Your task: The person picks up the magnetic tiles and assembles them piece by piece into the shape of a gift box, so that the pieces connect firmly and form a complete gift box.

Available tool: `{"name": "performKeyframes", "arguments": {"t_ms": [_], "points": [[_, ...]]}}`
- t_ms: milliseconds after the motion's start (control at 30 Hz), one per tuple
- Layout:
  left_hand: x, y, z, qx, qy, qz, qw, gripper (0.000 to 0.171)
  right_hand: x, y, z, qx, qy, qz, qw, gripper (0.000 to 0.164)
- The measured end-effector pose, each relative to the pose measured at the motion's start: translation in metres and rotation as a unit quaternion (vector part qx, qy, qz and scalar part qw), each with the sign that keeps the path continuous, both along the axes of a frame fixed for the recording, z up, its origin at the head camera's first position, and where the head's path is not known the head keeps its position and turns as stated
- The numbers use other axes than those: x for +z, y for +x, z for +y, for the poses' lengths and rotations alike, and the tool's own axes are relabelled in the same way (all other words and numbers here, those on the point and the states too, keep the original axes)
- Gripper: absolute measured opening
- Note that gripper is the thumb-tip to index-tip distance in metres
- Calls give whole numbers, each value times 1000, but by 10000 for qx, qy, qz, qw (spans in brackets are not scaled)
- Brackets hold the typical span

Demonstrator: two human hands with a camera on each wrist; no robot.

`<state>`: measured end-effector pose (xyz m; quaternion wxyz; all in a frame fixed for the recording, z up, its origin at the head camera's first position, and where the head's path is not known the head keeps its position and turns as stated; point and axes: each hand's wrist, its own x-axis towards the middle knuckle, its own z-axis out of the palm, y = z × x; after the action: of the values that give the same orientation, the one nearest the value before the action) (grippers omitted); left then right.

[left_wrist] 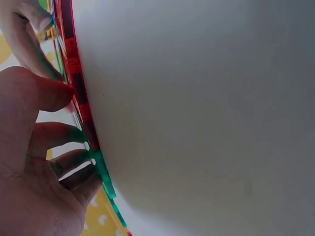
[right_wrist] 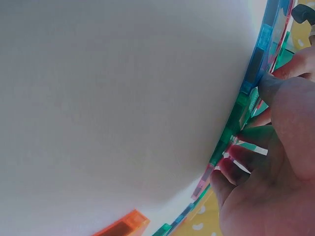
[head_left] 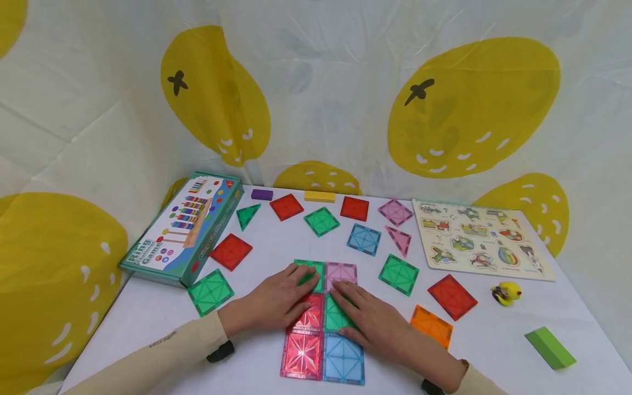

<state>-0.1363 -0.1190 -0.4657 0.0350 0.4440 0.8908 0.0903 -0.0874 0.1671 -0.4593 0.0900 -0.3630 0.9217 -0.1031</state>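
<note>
Six translucent magnetic tiles form a flat block, two wide and three deep, on the table. On its left side are a green tile, a red tile and a front red tile. Its right side has a pink tile, a green tile and a blue tile. My left hand rests fingertips on the far green tile and thumb on the middle red one. My right hand touches the pink and green tiles, its thumb near the blue tile's edge in the right wrist view.
Loose tiles surround the block, including a red tile, an orange tile and a green tile. A game box stands left, a picture puzzle board right. Near it are a yellow toy duck and a green block.
</note>
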Motion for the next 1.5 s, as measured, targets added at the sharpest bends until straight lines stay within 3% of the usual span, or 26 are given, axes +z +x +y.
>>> {"name": "performKeyframes", "arguments": {"t_ms": [367, 567, 833, 1000, 1167, 1333, 1500], "points": [[0, 10, -3, 6, -68, -154, 9999, 70, 6, 5, -3, 81, 30, -7, 10000, 82], [1, 13, -6, -78, -40, -83, 9999, 70, 15, -6, -7, -79, -242, 110, 9996, 79], [0, 12, -8, -195, -13, 132, 9997, 69, 31, -59, -25, -264, -550, 727, 9955, 77], [0, 10, -5, -242, -139, 166, 9995, 70, 36, -104, -46, -453, -131, 634, 9969, 77], [2, 8, -3, -207, -324, 94, 9992, 71, 30, -145, -61, -687, 156, 450, 9965, 75], [3, 8, -3, -172, -450, 123, 9988, 71, 18, -167, -69, -936, 288, 87, 9952, 76], [2, 9, -4, -124, -462, 116, 9988, 70, 11, -175, -73, -976, 274, -222, 9946, 74]]}}
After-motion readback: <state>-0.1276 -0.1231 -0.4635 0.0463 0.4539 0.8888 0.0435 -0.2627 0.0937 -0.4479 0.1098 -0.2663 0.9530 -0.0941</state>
